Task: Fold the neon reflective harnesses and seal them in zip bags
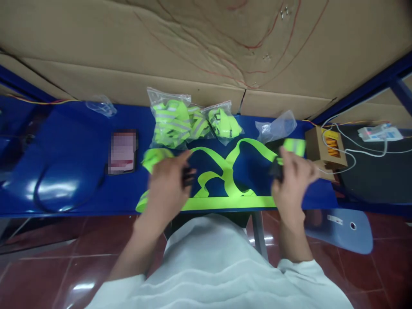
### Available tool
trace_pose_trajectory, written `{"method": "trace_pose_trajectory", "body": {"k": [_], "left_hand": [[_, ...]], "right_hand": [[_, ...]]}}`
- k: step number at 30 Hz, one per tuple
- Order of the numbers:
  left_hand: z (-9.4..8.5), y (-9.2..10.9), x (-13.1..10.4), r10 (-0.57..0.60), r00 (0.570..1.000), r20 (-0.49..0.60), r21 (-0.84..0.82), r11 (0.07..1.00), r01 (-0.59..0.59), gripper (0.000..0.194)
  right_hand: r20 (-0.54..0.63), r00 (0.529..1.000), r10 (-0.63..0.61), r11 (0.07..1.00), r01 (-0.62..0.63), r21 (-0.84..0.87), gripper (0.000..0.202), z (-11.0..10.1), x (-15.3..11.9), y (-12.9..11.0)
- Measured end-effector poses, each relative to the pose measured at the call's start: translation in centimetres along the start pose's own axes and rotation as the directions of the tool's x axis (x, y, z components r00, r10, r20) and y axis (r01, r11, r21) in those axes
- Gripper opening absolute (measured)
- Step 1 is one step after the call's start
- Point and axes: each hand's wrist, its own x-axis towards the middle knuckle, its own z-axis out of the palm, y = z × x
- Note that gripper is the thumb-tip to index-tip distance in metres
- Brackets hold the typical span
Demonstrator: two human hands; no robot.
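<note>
A fluorescent yellow-green reflective strap harness [228, 174] lies spread on the blue table, its long belt running along the front edge. My left hand [165, 186], blurred by movement, is closed on a black buckle piece [187, 176] at the harness's left side. At the right side, my right hand [291, 184] pinches another black piece [276, 170], which looks like a buckle part. Strap with a silver reflective stripe [294, 147] shows just beyond the right fingers. The two black pieces are well apart, and the fingers partly cover both.
Clear zip bags [170, 122] of folded yellow-green straps stand at the back by the cardboard wall [128, 77]. A phone [122, 152] lies left. On the right are a clear plastic bag [277, 126], a cardboard box [317, 148] with orange contents and a white cable [354, 152].
</note>
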Motion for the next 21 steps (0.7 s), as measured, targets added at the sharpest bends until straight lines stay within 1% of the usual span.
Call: {"method": "trace_pose_trajectory", "body": {"k": [1,2,4,5,9,12,15,17,19,21], "left_hand": [[1.1,1.2,0.7,0.049,0.997,0.055,0.013,0.999,-0.049,0.068],[2.0,2.3,1.4,0.101,0.991,0.090,0.026,0.994,-0.104,0.068],[3.3,3.7,2.6,0.158,0.983,0.096,0.062,0.984,-0.165,0.070],[3.7,4.0,2.9,0.174,0.980,0.092,0.073,0.981,-0.181,0.072],[3.8,4.0,3.4,0.198,0.978,0.058,0.093,0.975,-0.203,0.076],[3.8,3.8,3.5,0.258,0.966,0.028,0.137,0.956,-0.260,0.073],[4.0,3.7,3.9,0.333,0.942,0.047,0.166,0.927,-0.336,0.071],[3.9,3.5,4.3,0.357,0.932,0.062,0.175,0.915,-0.363,0.069],[3.6,3.1,4.7,0.342,0.938,0.057,0.193,0.918,-0.346,0.068],[3.2,2.8,5.1,0.320,0.947,0.032,0.219,0.922,-0.319,0.065]], "right_hand": [[0.081,0.991,-0.110,0.993,0.106,0.050,0.086,0.5,0.5,-1.6],[0.121,0.974,-0.189,0.980,0.178,0.093,0.089,1.0,0.9,-2.9],[0.166,0.939,-0.302,0.947,0.275,0.168,0.089,1.7,1.3,-4.5],[0.178,0.927,-0.331,0.935,0.297,0.193,0.087,1.9,1.4,-4.9],[0.214,0.909,-0.358,0.922,0.308,0.234,0.080,2.3,1.5,-5.4],[0.235,0.885,-0.402,0.902,0.338,0.269,0.076,2.7,1.8,-5.4],[0.244,0.851,-0.465,0.865,0.378,0.330,0.071,3.0,2.2,-5.3],[0.244,0.830,-0.501,0.838,0.397,0.374,0.069,2.9,2.5,-5.1],[0.244,0.832,-0.498,0.834,0.381,0.400,0.072,2.6,2.8,-4.6],[0.235,0.860,-0.454,0.853,0.343,0.393,0.078,2.4,3.0,-4.2]]}}
